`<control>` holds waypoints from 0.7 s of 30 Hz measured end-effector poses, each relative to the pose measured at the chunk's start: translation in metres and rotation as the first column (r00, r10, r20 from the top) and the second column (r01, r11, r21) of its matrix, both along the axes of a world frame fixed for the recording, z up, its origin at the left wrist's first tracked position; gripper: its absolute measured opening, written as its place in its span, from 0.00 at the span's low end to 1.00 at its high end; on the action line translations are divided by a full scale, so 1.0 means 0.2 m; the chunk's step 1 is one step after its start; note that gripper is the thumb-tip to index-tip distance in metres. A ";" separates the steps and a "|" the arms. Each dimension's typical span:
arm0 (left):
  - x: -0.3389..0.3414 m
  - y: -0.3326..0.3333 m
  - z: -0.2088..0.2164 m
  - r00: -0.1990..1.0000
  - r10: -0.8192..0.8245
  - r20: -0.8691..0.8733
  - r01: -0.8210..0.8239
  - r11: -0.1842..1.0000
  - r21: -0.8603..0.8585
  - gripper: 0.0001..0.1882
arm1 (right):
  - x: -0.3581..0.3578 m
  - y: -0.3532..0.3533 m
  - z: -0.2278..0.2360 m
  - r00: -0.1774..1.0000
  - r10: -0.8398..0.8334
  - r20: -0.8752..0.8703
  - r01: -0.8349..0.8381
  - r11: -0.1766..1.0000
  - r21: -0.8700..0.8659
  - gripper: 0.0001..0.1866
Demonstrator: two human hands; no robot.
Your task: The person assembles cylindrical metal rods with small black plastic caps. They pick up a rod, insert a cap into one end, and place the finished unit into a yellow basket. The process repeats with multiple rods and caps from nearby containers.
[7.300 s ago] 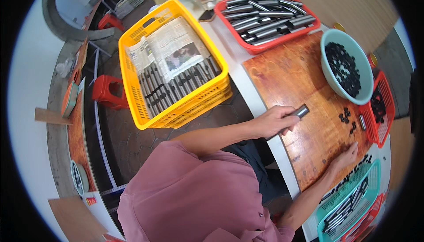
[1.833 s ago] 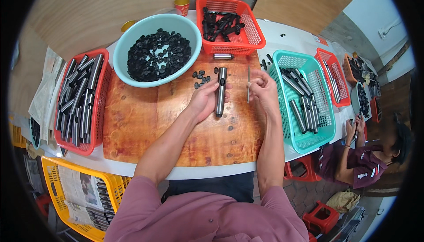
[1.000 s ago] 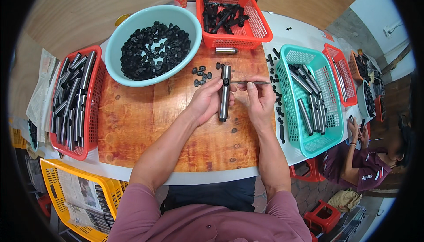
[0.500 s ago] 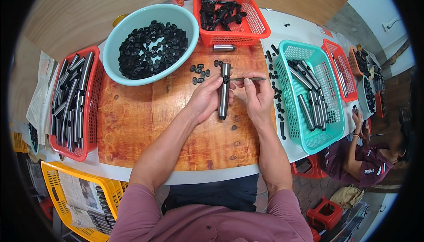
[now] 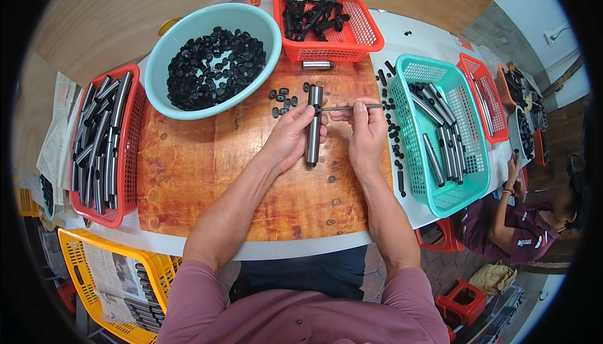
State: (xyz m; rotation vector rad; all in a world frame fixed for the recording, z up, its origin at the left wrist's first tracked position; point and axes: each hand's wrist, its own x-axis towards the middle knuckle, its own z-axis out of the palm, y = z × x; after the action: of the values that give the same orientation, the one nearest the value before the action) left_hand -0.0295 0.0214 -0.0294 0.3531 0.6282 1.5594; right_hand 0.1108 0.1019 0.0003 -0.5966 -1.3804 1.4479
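My left hand [image 5: 291,135] is closed around a shiny metal tube [image 5: 313,138] with dark ends, held roughly upright over the wooden board. A small black piece sits at the tube's side, by my left thumb. Between thumb and fingers, my right hand [image 5: 363,132] pinches a thin metal rod [image 5: 370,106], whose tip meets the tube's side near that black piece. Several small black plastic pieces [image 5: 284,100] lie on the board just left of the tube. Another short metal tube [image 5: 318,65] rests on the board at the far side.
A light-blue basin [image 5: 151,80] of black pieces stands far left. Baskets surround the wooden board [image 5: 207,199]: red with tubes [image 5: 129,174] at left, red with black parts [image 5: 370,46] at the back, green with tubes [image 5: 452,203] at right. Another person [image 5: 502,228] sits far right.
The tube and both hands have shifted slightly left. My right hand has moved a little away from the tube, showing more of the rod between them.
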 end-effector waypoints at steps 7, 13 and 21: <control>0.01 0.01 0.01 0.999 0.038 -0.015 -0.038 0.999 -0.002 0.22 | 0.00 -0.02 -0.01 0.996 -0.029 0.085 0.023 0.997 0.072 0.08; 0.01 0.01 0.02 0.999 0.032 -0.038 -0.033 0.999 -0.003 0.23 | -0.01 -0.03 0.00 0.993 -0.071 0.091 0.056 0.986 0.156 0.08; 0.01 0.01 0.02 0.999 0.041 -0.033 -0.041 0.999 0.000 0.22 | 0.01 -0.03 0.01 0.987 -0.081 0.142 0.046 0.971 0.236 0.09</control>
State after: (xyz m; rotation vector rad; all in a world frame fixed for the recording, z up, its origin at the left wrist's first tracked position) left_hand -0.0266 0.0232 -0.0252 0.3681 0.6649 1.5953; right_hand 0.1120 0.0958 0.0020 -0.6021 -1.6078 1.1875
